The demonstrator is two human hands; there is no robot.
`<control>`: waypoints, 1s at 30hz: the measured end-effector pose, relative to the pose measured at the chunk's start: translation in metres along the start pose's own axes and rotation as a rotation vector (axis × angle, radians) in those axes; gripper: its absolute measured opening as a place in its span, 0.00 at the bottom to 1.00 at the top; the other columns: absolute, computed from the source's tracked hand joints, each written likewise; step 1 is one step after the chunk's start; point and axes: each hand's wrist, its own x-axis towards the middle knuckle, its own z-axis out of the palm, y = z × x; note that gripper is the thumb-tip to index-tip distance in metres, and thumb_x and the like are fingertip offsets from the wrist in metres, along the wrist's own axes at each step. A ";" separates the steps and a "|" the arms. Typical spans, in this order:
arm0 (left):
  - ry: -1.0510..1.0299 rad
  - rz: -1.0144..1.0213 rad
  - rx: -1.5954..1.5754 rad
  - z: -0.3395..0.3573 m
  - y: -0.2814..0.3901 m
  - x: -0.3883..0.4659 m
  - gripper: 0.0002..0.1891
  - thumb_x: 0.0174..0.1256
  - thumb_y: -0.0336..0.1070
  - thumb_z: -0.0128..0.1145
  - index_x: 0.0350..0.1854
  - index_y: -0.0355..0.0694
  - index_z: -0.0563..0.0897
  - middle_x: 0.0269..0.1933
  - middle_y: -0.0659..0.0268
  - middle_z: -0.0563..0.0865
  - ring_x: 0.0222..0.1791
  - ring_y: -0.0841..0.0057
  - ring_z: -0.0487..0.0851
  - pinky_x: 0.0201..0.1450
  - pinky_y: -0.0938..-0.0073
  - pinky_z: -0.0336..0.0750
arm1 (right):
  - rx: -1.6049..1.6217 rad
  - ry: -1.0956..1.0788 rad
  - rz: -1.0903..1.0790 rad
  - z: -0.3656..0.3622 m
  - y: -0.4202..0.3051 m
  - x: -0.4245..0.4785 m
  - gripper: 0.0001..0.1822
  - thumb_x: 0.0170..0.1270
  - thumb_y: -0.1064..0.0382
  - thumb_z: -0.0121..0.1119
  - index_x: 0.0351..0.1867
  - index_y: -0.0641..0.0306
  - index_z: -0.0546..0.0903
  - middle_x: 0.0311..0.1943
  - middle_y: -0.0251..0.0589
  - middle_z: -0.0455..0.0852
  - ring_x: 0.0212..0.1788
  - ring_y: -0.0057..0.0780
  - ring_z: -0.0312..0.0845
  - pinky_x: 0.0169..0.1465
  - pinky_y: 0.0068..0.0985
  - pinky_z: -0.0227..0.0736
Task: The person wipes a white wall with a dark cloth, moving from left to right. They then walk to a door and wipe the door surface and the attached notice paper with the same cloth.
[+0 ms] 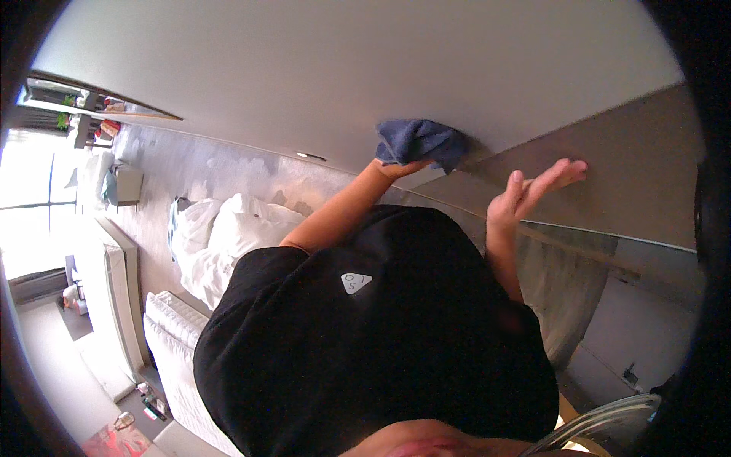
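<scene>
My left hand holds a crumpled blue cloth against the lower part of a large smooth white panel. Most of its fingers are hidden by the cloth. To the right, my right hand is raised with thumb and fingers apart, holding nothing, in front of a brown-grey surface; whether it touches that surface I cannot tell. A small slot-like fitting sits in the white panel, left of the cloth.
White bedding lies heaped on the grey patterned floor at left. Beyond are a white quilted mattress or cushion, an upholstered piece and a bright window. A light door-like panel with a dark handle stands at lower right.
</scene>
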 end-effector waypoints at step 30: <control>1.117 -0.682 -0.063 -0.314 -0.334 -0.138 0.23 0.53 0.51 0.67 0.51 0.49 0.81 0.51 0.61 0.80 0.55 0.61 0.75 0.62 0.58 0.66 | -0.301 0.513 0.098 0.115 -0.047 0.041 0.35 0.76 0.52 0.35 0.77 0.69 0.46 0.79 0.58 0.35 0.81 0.49 0.21 0.77 0.47 0.20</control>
